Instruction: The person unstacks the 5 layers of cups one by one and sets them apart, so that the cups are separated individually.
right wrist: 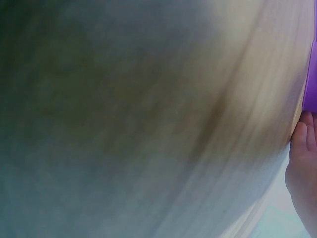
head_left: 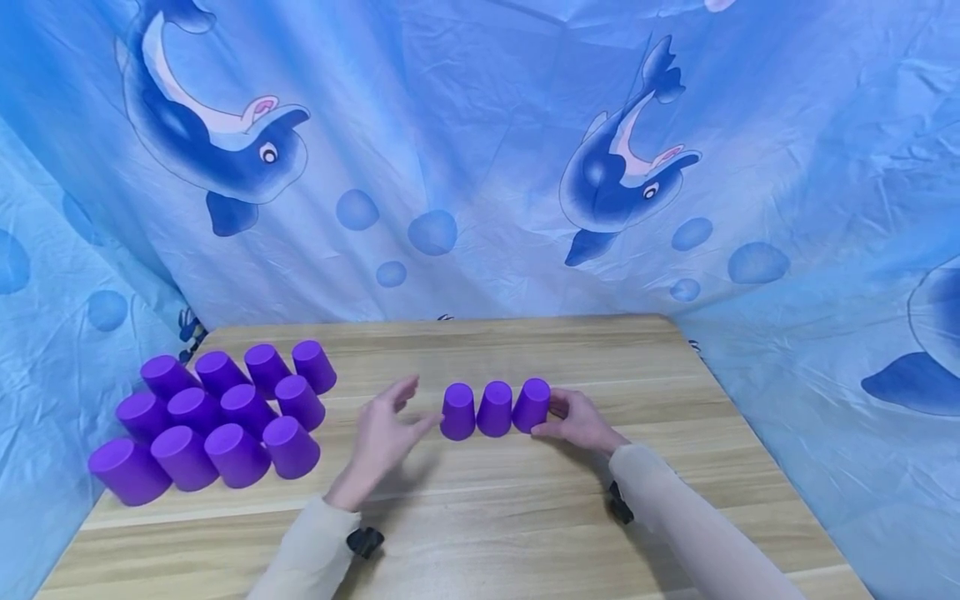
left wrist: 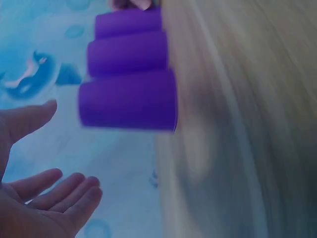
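Three upside-down purple cups stand side by side in a row: a left cup [head_left: 458,412], a middle cup [head_left: 494,410] and a right cup [head_left: 532,407]. My right hand [head_left: 581,421] holds the right cup from its right side, thumb at the front near the base and fingers towards the back. My left hand [head_left: 384,437] is left of the row, fingers spread and holding nothing, its thumb close to the left cup. In the left wrist view a gap shows between the left hand [left wrist: 54,198] and the nearest cup [left wrist: 128,100]. Only a cup's edge [right wrist: 310,82] shows in the right wrist view.
Several more upside-down purple cups [head_left: 237,454] stand in three rows on the left of the wooden table [head_left: 480,533]. A blue curtain [head_left: 480,167] with dolphins hangs behind the table and along its sides.
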`<state>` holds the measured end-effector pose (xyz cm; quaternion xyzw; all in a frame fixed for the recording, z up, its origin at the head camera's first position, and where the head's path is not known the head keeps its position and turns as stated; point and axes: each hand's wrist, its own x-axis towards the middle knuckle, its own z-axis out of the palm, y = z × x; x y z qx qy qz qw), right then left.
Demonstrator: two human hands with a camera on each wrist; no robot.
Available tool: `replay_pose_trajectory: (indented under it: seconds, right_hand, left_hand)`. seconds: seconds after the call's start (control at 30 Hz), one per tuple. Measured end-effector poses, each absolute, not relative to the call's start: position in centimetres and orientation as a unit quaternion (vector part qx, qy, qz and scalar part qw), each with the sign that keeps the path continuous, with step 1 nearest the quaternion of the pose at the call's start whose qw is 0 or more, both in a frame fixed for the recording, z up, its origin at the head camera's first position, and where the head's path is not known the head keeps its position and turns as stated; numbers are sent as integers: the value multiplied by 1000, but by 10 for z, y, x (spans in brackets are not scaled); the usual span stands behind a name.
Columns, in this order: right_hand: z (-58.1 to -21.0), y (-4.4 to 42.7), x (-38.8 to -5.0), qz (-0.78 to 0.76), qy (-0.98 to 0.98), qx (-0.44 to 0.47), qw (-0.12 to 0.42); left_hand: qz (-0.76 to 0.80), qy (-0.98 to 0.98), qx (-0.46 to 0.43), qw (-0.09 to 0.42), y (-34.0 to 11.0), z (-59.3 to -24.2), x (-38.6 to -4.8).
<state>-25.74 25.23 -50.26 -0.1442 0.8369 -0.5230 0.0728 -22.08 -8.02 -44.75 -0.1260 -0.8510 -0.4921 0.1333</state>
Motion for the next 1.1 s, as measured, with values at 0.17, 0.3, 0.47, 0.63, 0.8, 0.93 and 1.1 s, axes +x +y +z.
replay_pose_trajectory:
  seconds: [0.17,0.3,0.47,0.63,0.8,0.93,1.1]
  right_hand:
    - [-504,252,-258,-522,836,-158,65]
    - [-505,252,-258,-522,836,-154,65]
    - [-505,251,-258,-520,838,-150,66]
    - [-505,251,-258,-519,839,-148,68]
    - [-505,251,-258,-519,840,-142,71]
    - [-505,251,-258,-518,842,-138,69]
    - [-506,251,-258,-520,840,-140,67]
  left_hand:
    - [-497,-852,-131,101,-56,-458,-233]
    - [-497,-854,-129,86,-48,-464,-237]
    - [-486,-862,-125,76,-44,-469,-239]
    - [-491,-859,-127,71,-41,-473,-240]
    - [-496,-856,-123,75,-41,-473,-242]
    - [-496,-858,-103,84,-46,-468,-245]
    - [-500,-857,-55,109,-60,-465,-257]
